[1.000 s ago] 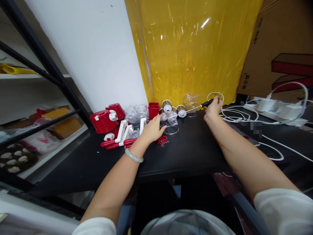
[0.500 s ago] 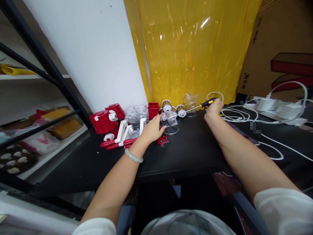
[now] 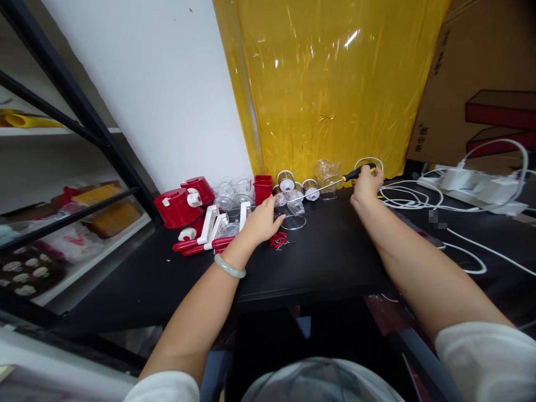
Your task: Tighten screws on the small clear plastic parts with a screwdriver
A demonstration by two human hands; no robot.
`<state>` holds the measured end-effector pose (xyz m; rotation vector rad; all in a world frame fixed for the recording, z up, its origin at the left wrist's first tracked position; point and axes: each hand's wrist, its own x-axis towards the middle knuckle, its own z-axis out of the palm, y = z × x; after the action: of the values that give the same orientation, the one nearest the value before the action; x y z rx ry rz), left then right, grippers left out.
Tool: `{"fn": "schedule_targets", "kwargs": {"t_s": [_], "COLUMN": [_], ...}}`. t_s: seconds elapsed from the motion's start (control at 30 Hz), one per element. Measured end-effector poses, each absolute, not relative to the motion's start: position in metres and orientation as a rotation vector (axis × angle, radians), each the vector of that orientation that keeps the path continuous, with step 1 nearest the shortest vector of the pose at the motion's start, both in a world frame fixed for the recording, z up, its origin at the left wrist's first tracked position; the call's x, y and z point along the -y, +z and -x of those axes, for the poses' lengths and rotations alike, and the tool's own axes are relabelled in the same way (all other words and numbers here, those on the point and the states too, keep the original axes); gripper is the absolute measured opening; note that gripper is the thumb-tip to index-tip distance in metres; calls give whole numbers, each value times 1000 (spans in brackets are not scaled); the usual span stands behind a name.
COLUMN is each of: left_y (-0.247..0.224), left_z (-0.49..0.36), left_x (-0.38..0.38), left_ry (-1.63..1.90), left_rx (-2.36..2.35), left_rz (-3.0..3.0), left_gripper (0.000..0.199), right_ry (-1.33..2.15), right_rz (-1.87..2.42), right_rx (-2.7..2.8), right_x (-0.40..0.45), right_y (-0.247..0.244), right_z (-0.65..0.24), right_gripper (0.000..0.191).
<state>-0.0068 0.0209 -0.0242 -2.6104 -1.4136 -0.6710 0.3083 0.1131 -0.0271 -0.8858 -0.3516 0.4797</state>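
Note:
My right hand is closed round the black and yellow handle of a screwdriver. The long metal shaft points left, its tip at a clear plastic part. My left hand has its fingers on that clear piece, which lies on the black table; the fingertips are partly hidden. A clear round rim shows just right of the left thumb. Small red pieces and thin metal bits lie in front of the left hand.
Red housings and white parts with red handles lie left. Red cups, clear cups and metallic cylinders stand behind. White cables and a power strip occupy the right.
The screwdriver handle and my right fingers have shifted very slightly, the handle's end a little to the right. My left hand stays in place.

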Motion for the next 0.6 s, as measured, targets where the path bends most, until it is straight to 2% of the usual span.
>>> {"fn": "schedule_targets", "kwargs": {"t_s": [0.4,0.6], "left_y": [-24,-23], "left_z": [7,6], "left_x": [-21,-20], "left_ry": [-672,-664], "left_rx": [1414,1424], "left_rz": [2606,2603], "left_gripper": [55,56], "right_ry": [553,435], "right_rz": [833,859], "right_rx": [299,310], "right_x": [-90,-95], "right_y": [-11,-15], "right_z": [-295,-295], "right_gripper": [10,17]}}
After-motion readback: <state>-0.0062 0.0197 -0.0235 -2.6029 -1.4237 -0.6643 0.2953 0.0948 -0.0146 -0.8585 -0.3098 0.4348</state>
